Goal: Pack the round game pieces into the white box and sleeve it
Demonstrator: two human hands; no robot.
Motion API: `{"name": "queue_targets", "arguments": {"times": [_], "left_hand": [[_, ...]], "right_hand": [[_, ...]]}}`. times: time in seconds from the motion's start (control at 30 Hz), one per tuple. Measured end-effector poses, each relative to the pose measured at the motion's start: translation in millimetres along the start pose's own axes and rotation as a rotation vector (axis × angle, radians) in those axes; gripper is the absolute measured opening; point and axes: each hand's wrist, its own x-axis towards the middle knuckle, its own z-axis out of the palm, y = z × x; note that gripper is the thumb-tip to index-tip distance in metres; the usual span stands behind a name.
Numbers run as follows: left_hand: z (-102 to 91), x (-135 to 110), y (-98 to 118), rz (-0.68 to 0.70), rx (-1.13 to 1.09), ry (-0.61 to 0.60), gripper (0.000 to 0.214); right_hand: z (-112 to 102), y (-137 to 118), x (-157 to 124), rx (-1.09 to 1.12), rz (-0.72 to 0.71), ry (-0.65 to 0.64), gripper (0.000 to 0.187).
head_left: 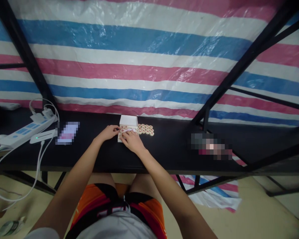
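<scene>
Your left hand (109, 132) rests at the left edge of the small white open box (119, 138) mid-way along the black table (169, 149). Your right hand (132, 141) lies over the round pale wooden discs with red markings (126, 127) inside it. The view is too small to tell whether either hand's fingers close on a disc. A loose cluster of discs (146, 129) lies just right of the box.

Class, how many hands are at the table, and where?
2: left hand touches the white box at its left side; right hand lies over its front. None seem hidden.
</scene>
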Motion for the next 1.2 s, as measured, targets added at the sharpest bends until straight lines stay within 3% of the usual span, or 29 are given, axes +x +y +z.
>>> {"name": "queue_targets", "arguments": {"times": [0.23, 0.37, 0.5, 0.57, 0.63, 0.73, 0.8, 0.97, 1.2], "left_hand": [[2.0, 0.9, -2.6, 0.017, 0.011, -0.002, 0.04], [3.2, 2.0, -4.4, 0.024, 0.018, 0.003, 0.042], [4.0, 2.1, -3.8, 0.004, 0.035, -0.013, 0.047], [4.8, 1.7, -2.3, 0.02, 0.07, 0.005, 0.05], [6.1, 1.3, -0.4, 0.025, 0.111, 0.033, 0.052], [8.3, 1.2, 1.7, -0.007, 0.145, 0.043, 0.051], [9.9, 1.6, 1.9, -0.013, 0.151, 0.038, 0.049], [11.9, 3.2, -0.7, 0.021, 0.146, 0.069, 0.04], [10.8, 1.2, 12.4, 0.091, 0.098, 0.164, 0.036]], "right_hand": [[4.5, 7.6, 0.4, 0.16, 0.044, 0.061, 0.019], [0.6, 19.9, -1.6, 0.264, 0.094, 0.173, 0.017], [-8.7, 53.6, -11.4, 0.357, 0.408, 0.399, 0.017], [-10.8, 71.0, -17.7, 0.348, 0.575, 0.419, 0.015], [-9.0, 82.3, -22.5, 0.331, 0.668, 0.348, 0.012], [-0.8, 86.8, -24.2, 0.368, 0.661, 0.19, 0.006], [5.3, 85.8, -22.6, 0.41, 0.622, 0.162, 0.007], [10.8, 85.9, -19.2, 0.487, 0.593, 0.182, 0.01], [-0.1, 71.3, -16.4, 0.375, 0.525, 0.272, 0.018]]}}
